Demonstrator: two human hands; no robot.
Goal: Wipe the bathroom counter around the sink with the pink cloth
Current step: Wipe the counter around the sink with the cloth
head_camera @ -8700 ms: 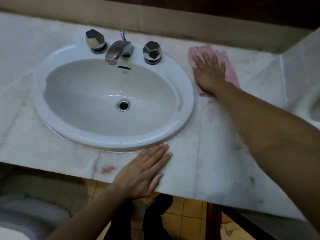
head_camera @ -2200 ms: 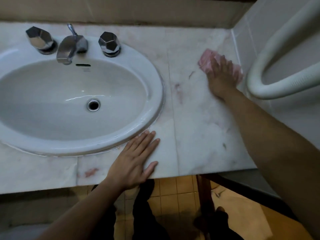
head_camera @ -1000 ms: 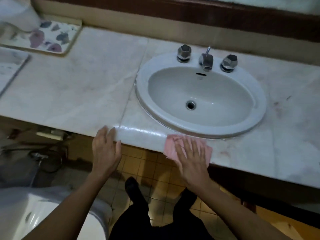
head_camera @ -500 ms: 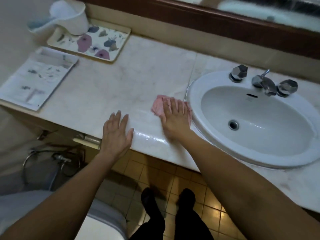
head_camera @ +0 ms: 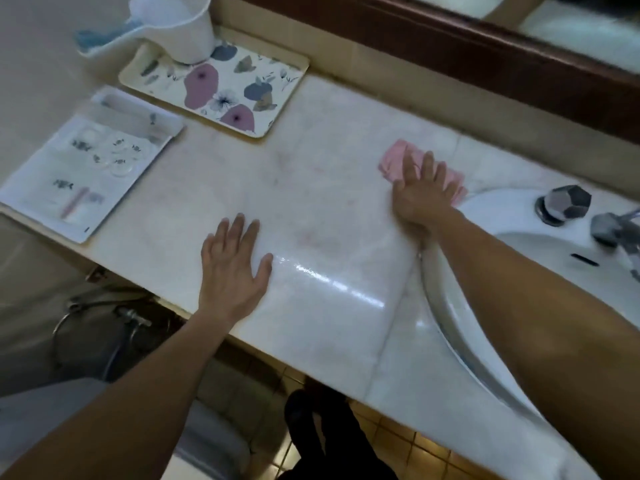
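The pink cloth (head_camera: pixel 396 160) lies crumpled on the pale marble counter (head_camera: pixel 311 188), just left of the white sink (head_camera: pixel 519 237) and near the back wall. My right hand (head_camera: pixel 420 192) presses flat on the cloth, fingers spread, covering its near half. My left hand (head_camera: pixel 233 265) rests flat and empty on the counter near the front edge, fingers apart. A wet, shiny streak runs along the counter between my two hands.
A flowered tray (head_camera: pixel 221 88) holding a white scoop jug (head_camera: pixel 176 26) sits at the back left. A white packet of small items (head_camera: pixel 86 164) lies at the far left. A faceted tap knob (head_camera: pixel 562 202) and spout (head_camera: pixel 613 230) stand behind the basin.
My right hand has slid the cloth away from the front edge toward the back wall, along the sink's left rim. My left hand has moved further onto the counter. The view has shifted left.
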